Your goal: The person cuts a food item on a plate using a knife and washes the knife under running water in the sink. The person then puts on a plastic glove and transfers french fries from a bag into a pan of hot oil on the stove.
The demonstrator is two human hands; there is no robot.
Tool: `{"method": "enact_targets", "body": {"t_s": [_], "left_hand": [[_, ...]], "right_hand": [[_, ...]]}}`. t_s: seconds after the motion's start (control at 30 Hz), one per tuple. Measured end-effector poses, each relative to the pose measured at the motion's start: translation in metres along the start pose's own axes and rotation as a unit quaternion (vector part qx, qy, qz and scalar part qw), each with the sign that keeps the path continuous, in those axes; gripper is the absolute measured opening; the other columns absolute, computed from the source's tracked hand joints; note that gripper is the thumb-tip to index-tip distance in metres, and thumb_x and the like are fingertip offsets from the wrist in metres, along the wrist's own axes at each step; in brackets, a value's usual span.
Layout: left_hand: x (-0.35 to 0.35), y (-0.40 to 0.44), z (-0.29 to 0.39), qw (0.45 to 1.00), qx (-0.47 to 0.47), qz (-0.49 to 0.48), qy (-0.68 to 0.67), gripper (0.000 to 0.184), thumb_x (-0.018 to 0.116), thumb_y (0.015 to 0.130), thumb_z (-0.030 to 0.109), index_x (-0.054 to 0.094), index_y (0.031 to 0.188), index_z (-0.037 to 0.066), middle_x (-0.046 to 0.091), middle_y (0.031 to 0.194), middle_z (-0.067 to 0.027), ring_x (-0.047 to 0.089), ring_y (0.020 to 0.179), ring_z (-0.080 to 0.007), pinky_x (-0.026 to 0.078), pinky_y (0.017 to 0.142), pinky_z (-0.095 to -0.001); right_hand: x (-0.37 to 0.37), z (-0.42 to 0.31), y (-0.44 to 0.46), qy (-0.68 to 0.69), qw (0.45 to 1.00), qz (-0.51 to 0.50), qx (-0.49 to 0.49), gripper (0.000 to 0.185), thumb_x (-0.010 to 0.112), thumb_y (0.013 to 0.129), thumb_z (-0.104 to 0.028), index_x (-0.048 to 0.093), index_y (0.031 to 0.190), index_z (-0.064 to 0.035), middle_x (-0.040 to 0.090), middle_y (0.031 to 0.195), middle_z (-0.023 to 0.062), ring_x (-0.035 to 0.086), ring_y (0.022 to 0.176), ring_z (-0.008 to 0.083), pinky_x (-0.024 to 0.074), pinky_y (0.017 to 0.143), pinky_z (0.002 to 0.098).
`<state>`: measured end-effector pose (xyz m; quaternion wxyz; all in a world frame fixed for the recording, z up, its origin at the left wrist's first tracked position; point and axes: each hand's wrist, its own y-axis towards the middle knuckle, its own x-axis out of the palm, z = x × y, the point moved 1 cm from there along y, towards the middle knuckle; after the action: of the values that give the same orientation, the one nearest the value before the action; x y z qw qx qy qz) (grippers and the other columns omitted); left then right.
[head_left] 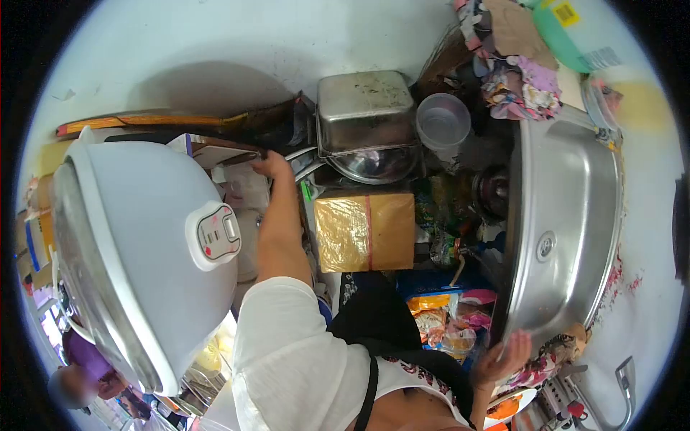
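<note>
My left hand (270, 166) reaches up at the end of a flat brown-edged box (215, 153), beside a pale translucent container (246, 185). Its fingers are partly hidden there, so its grip is unclear. To its left stands a large white rice cooker (154, 208) with a control panel. My right hand (507, 356) is at the lower right, with fingers stretched out and slightly blurred, near the rim of a steel sink (568, 208). Nothing shows in it. A brown taped box (365, 233) lies between my two arms.
Behind the taped box, an upturned steel tray (366, 108) rests over a metal pan (374, 165), beside a clear tub (443, 121). A blue crate (424, 281) holds packets. A person (86, 366) is at the lower left. Crumpled cloth (521, 86) lies behind the sink.
</note>
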<state>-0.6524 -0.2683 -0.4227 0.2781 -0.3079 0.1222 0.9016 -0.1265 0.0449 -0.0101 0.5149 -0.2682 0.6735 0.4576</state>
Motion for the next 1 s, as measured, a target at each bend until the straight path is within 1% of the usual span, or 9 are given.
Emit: {"method": "enact_targets", "body": {"t_s": [0.17, 0.27, 0.4, 0.57, 0.67, 0.7, 0.8, 0.93, 1.0], "left_hand": [[-0.081, -0.132, -0.052, 0.986, 0.084, -0.136, 0.039, 0.06, 0.065, 0.076, 0.018, 0.044, 0.125, -0.01, 0.048, 0.123, -0.0292, 0.045, 0.115, -0.0426, 0.034, 0.102, -0.0459], [-0.152, -0.208, -0.071, 0.928, 0.04, -0.367, 0.049, 0.05, 0.056, 0.08, 0.016, 0.048, 0.123, -0.009, 0.049, 0.122, -0.0286, 0.049, 0.112, -0.039, 0.037, 0.099, -0.0421], [-0.223, -0.278, -0.085, 0.669, 0.024, -0.739, 0.075, 0.032, 0.051, 0.09, 0.021, 0.058, 0.117, 0.005, 0.062, 0.109, -0.0143, 0.058, 0.101, -0.0239, 0.044, 0.088, -0.0329], [-0.264, -0.356, -0.065, 0.32, 0.231, -0.904, 0.164, 0.038, 0.055, 0.089, 0.032, 0.059, 0.115, 0.004, 0.063, 0.109, -0.0138, 0.059, 0.103, -0.0241, 0.045, 0.09, -0.0333], [-0.301, -0.405, -0.042, 0.139, 0.391, -0.89, 0.189, 0.042, 0.055, 0.089, 0.037, 0.06, 0.115, 0.003, 0.063, 0.11, -0.0133, 0.059, 0.104, -0.0248, 0.044, 0.091, -0.0342], [-0.315, -0.422, -0.028, 0.079, 0.455, -0.867, 0.189, 0.044, 0.055, 0.089, 0.038, 0.06, 0.115, 0.003, 0.063, 0.111, -0.013, 0.059, 0.105, -0.025, 0.044, 0.091, -0.0345], [-0.35, -0.467, -0.034, -0.075, 0.417, -0.871, 0.247, 0.044, 0.053, 0.091, 0.038, 0.058, 0.116, 0.002, 0.061, 0.116, -0.0124, 0.056, 0.109, -0.0236, 0.043, 0.093, -0.0334], [-0.404, -0.514, -0.055, -0.255, 0.362, -0.856, 0.267, 0.045, 0.05, 0.093, 0.038, 0.054, 0.121, 0.004, 0.057, 0.12, -0.0108, 0.052, 0.112, -0.0205, 0.041, 0.096, -0.0322], [-0.446, -0.533, -0.044, -0.335, 0.359, -0.802, 0.34, 0.049, 0.047, 0.095, 0.041, 0.05, 0.127, 0.004, 0.055, 0.121, -0.0101, 0.05, 0.113, -0.0197, 0.039, 0.098, -0.0324]], "right_hand": [[0.003, -0.032, -0.03, 0.289, 0.941, -0.168, 0.055, 0.025, 0.056, 0.086, 0.001, 0.061, 0.109, -0.0062, 0.065, 0.1, 0.0175, 0.063, 0.093, 0.0281, 0.0486, 0.085, 0.0342], [0.01, -0.039, -0.071, 0.403, 0.823, -0.286, 0.281, 0.028, 0.056, 0.091, -0.017, 0.058, 0.117, -0.0057, 0.063, 0.107, 0.0173, 0.06, 0.101, 0.0296, 0.0453, 0.091, 0.0331], [0.017, -0.028, -0.159, 0.481, 0.659, -0.337, 0.47, 0.044, 0.046, 0.096, -0.036, 0.051, 0.127, -0.0048, 0.058, 0.121, 0.0155, 0.053, 0.115, 0.0257, 0.0383, 0.099, 0.0324], [0.061, -0.033, -0.291, 0.614, 0.471, -0.256, 0.579, 0.045, 0.047, 0.097, -0.037, 0.053, 0.126, -0.004, 0.057, 0.124, 0.0092, 0.051, 0.113, 0.0178, 0.0387, 0.096, 0.0285], [0.091, -0.019, -0.349, 0.403, 0.556, -0.442, 0.576, 0.047, 0.047, 0.096, -0.04, 0.055, 0.123, -0.002, 0.059, 0.12, 0.0111, 0.053, 0.107, 0.0176, 0.0401, 0.094, 0.03], [0.075, -0.017, -0.346, 0.427, 0.55, -0.393, 0.601, 0.047, 0.048, 0.095, -0.041, 0.056, 0.121, -0.0016, 0.06, 0.118, 0.0119, 0.053, 0.105, 0.018, 0.0406, 0.093, 0.0303], [0.022, -0.032, -0.328, 0.55, 0.482, -0.167, 0.661, 0.053, 0.049, 0.092, -0.047, 0.061, 0.113, 0.0003, 0.063, 0.111, 0.0164, 0.055, 0.098, 0.021, 0.0425, 0.09, 0.0338], [0.007, -0.032, -0.378, 0.35, 0.637, -0.277, 0.629, 0.056, 0.051, 0.09, -0.051, 0.061, 0.112, 0.0006, 0.063, 0.104, 0.0172, 0.057, 0.093, 0.0219, 0.0455, 0.085, 0.0352], [-0.009, -0.038, -0.397, 0.351, 0.614, -0.283, 0.647, 0.055, 0.054, 0.089, -0.051, 0.062, 0.108, -0.0003, 0.064, 0.097, 0.0167, 0.059, 0.085, 0.023, 0.0471, 0.079, 0.0348]]}}
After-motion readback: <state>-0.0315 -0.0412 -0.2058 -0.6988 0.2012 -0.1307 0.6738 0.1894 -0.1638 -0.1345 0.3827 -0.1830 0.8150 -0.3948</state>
